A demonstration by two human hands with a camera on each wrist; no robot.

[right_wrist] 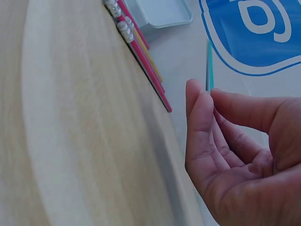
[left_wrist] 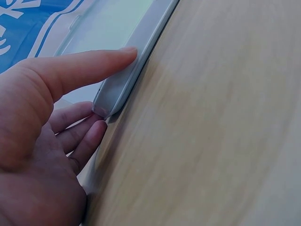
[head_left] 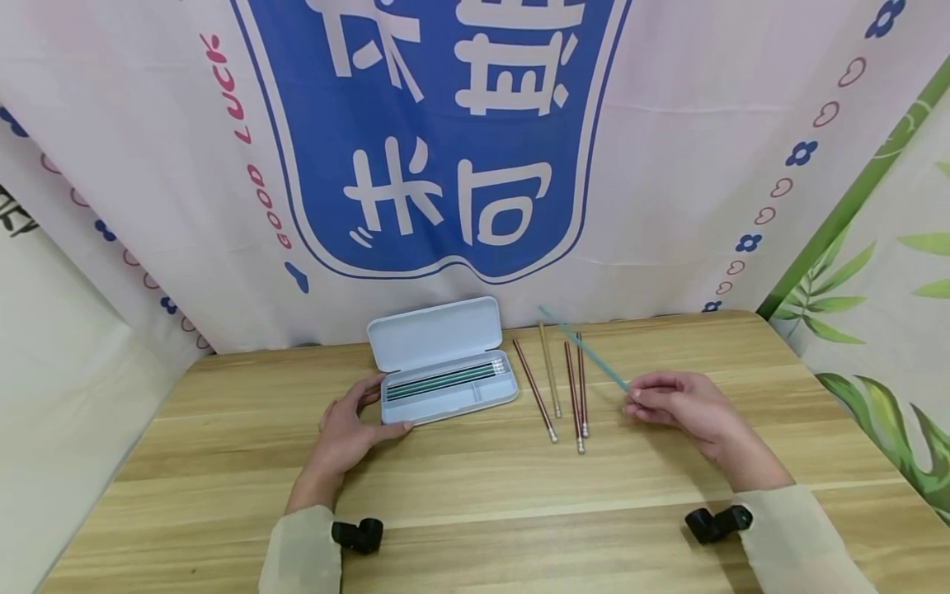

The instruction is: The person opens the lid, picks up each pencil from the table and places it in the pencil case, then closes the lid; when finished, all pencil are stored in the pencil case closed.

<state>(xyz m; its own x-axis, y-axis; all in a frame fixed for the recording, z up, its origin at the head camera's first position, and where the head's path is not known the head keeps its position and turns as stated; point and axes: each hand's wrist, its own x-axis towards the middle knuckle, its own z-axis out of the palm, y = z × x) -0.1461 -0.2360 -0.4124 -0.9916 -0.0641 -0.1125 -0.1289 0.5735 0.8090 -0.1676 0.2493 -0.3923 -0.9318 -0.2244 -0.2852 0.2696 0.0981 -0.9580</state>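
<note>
A light blue pencil case (head_left: 426, 407) lies with its lid raised at the back of the table. Several dark green pencils with white-tipped ends (head_left: 438, 383) lie side by side inside it. My left hand (head_left: 347, 431) grips the case's left end, thumb (left_wrist: 110, 61) along the front edge and the other fingers around the corner. Above the table, to the right, my right hand (head_left: 686, 410) pinches one end of a teal green pencil (head_left: 599, 364) between thumb and fingertips. That pencil slants up and away to the left; the pinched end is hidden by the fingers.
Between case and right hand lie three dark red pencils (head_left: 534, 388) and one yellow pencil (head_left: 550, 371), erasers toward me. Behind the wooden table (head_left: 505, 520) hangs a printed cloth (head_left: 668, 206). The upright lid (head_left: 438, 332) stands near that cloth.
</note>
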